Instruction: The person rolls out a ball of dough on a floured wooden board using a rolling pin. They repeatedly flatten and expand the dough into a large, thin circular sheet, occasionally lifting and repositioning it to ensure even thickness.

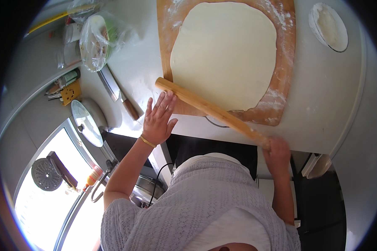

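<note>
A long wooden rolling pin (212,109) lies slantwise across the near edge of a large rolled-out sheet of dough (224,56). The dough rests on a floured wooden board (282,75). My right hand (277,155) is closed around the pin's near right end, slightly blurred. Flat against the pin's far left end are the fingertips of my left hand (160,117), with its fingers extended and the palm not wrapped around the wood. Part of a round rim shows under the pin at the counter's front edge.
A cleaver (130,108) lies left of the board. Behind it stands a plastic-covered green bowl (97,42). A glass-lidded pan (87,123) is at the left. At the far right sits a white bowl of flour (330,28). The counter edge (188,124) runs before me.
</note>
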`<state>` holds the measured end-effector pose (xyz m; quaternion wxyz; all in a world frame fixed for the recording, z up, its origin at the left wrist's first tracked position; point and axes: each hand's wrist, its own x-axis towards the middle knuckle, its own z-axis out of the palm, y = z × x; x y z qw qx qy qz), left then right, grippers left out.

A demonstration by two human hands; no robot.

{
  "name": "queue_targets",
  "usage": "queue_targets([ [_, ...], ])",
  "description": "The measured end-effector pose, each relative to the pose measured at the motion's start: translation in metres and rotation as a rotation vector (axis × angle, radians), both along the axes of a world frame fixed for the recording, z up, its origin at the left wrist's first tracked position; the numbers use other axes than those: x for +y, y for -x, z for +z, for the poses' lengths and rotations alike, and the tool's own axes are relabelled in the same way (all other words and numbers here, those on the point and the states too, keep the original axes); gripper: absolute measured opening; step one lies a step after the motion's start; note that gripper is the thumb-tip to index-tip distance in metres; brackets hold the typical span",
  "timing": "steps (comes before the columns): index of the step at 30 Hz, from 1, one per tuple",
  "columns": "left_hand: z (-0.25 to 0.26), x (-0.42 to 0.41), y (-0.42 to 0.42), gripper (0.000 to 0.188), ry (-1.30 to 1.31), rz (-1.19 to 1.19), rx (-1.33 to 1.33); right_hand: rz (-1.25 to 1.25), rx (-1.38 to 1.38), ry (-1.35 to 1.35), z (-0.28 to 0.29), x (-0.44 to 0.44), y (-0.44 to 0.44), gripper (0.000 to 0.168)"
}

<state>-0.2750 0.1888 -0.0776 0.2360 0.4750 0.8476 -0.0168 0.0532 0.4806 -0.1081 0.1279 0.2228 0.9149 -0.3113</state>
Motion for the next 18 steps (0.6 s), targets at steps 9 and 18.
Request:
queue_targets([
  [9,-0.018,0.156,0.087,0.061,-0.292,-0.397,0.268,-0.473,-0.083,0.943,-0.009,-0.052,0.046,0.029],
  [18,-0.026,0.298,0.046,0.055,-0.467,-0.654,0.192,-0.663,-0.079,0.888,0.0,-0.059,0.037,0.034],
])
